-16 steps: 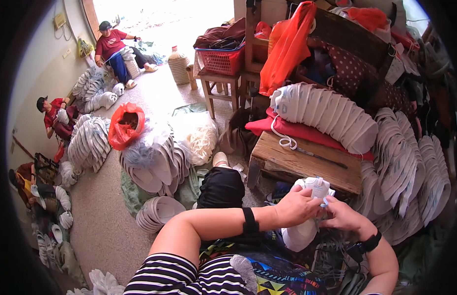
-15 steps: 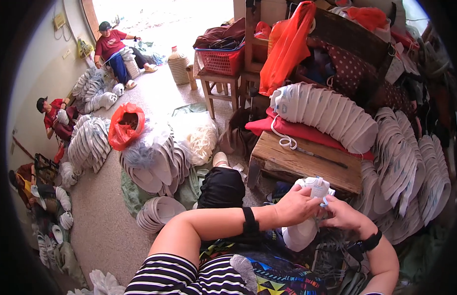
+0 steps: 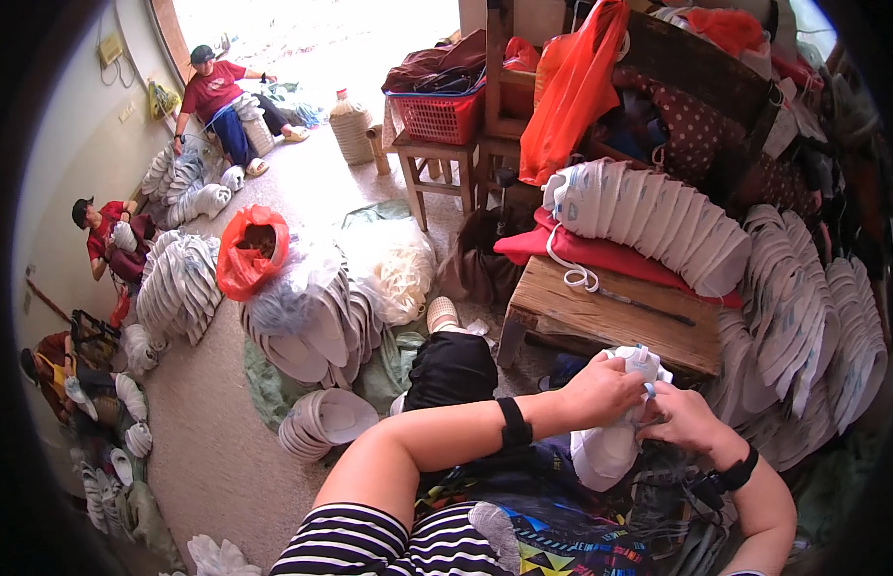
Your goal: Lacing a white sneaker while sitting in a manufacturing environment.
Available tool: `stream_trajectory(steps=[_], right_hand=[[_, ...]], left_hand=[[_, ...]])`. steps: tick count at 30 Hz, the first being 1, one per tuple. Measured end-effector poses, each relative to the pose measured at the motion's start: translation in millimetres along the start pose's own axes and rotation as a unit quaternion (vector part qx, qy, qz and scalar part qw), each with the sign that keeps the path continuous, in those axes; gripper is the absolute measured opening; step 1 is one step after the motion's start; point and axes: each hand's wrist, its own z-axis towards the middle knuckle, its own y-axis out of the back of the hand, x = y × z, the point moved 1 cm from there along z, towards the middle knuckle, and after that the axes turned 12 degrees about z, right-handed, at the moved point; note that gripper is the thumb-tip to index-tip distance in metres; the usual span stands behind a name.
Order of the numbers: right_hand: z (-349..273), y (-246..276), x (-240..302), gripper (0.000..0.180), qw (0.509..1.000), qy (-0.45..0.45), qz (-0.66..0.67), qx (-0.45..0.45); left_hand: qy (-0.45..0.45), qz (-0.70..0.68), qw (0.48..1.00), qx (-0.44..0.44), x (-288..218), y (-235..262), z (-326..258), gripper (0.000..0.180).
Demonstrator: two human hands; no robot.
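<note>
Over my lap I hold a white shoe upper [image 3: 603, 459] with pale blue bits on it. My left hand [image 3: 603, 392] grips its upper part from the left side, with bent fingers. From the right, my right hand [image 3: 685, 417] pinches its edge, close to the left fingertips. A small pale blue piece shows between the two hands; I cannot make out its kind. The fingers hide the middle of the upper. Just beyond my hands stands a wooden bench [image 3: 610, 317] with a white cord [image 3: 569, 269] and a thin dark tool [image 3: 650, 307] on it.
A row of nested white shoe uppers [image 3: 648, 221] lies on red cloth [image 3: 538, 248]. More stacks [image 3: 787, 298] hang at the right. On the floor are piled uppers [image 3: 312, 331], a red plastic bag [image 3: 253, 252] and a nested stack [image 3: 326, 422]. Several people [image 3: 216, 91] sit along the left wall.
The whole view has shifted a little, so things appear slightly farther right. Both hands keep hold of the shoe upper, and the fingers have moved only slightly at its edge.
</note>
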Motion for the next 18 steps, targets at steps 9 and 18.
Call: stream_trajectory(steps=[9, 18], right_hand=[[6, -1, 5, 0.032, 0.998, -0.056, -0.030, 0.002], [5, -39, -19, 0.019, 0.967, -0.107, 0.191, -0.131]], left_hand=[[0.029, -0.056, 0.998, -0.012, 5, -1, 4, 0.013], [0.061, -0.070, 0.993, 0.076, 9, -4, 8, 0.013]])
